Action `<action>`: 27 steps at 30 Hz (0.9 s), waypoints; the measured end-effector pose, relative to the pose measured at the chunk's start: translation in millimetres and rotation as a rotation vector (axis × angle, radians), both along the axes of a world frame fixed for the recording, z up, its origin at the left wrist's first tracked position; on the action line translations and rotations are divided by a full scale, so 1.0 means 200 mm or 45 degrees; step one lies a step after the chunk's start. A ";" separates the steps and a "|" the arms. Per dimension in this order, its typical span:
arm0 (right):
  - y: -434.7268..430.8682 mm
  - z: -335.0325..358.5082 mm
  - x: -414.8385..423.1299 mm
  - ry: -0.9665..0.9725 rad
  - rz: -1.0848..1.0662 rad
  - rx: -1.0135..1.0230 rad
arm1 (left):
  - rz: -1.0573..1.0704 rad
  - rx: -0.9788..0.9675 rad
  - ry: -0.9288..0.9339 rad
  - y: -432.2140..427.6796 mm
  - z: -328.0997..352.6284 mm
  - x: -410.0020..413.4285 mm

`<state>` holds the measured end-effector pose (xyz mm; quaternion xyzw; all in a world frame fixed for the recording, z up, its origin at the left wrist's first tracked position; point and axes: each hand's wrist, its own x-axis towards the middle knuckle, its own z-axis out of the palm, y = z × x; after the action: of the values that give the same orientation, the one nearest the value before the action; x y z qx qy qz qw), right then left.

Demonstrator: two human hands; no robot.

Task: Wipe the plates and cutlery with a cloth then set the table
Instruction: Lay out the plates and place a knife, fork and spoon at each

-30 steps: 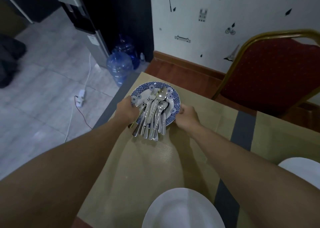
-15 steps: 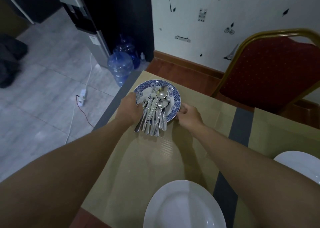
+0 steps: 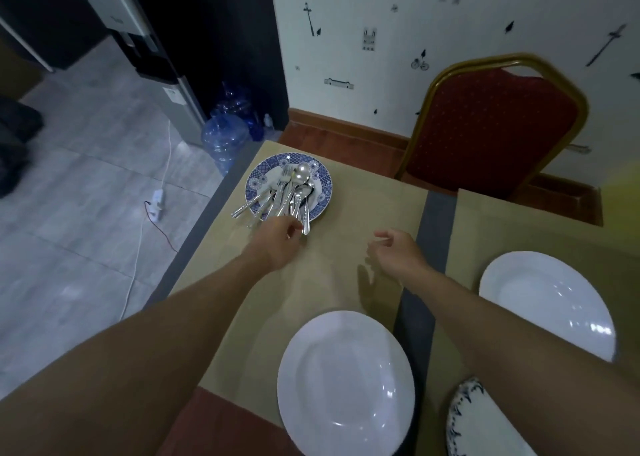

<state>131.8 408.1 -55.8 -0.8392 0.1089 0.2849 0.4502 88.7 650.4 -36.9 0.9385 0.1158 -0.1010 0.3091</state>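
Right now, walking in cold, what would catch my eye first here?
Probably the blue patterned plate near the table's far left corner, heaped with shiny cutlery, with the left hand at the handles. Then two white plates: one close in front, another to the right.

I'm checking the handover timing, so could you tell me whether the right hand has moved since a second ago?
Yes. The right hand has let go and drawn back toward the person, away from the blue patterned plate.
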 end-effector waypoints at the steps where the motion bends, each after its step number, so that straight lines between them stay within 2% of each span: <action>1: -0.04 0.01 -0.05 0.012 0.002 -0.006 | -0.019 -0.007 0.036 -0.03 0.00 -0.04; 5: -0.18 0.03 -0.23 0.064 0.074 -0.064 | -0.056 -0.046 0.248 -0.13 -0.05 -0.20; 9: -0.29 -0.02 -0.39 0.178 0.141 -0.112 | 0.036 -0.068 0.454 -0.19 -0.12 -0.39; 15: -0.35 -0.03 -0.58 0.449 0.085 0.060 | 0.104 -0.093 0.628 -0.21 -0.18 -0.64; 21: -0.39 -0.06 -0.67 0.382 0.192 0.056 | 0.293 -0.246 0.658 -0.21 -0.22 -0.80; 27: -0.34 -0.06 -0.71 0.344 0.100 0.075 | 0.208 -0.176 0.576 -0.19 -0.22 -0.89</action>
<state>-9.3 340.4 -67.8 -0.7832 0.1274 0.4157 0.4445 -89.3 612.0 -81.1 0.8562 0.2504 -0.2909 0.3458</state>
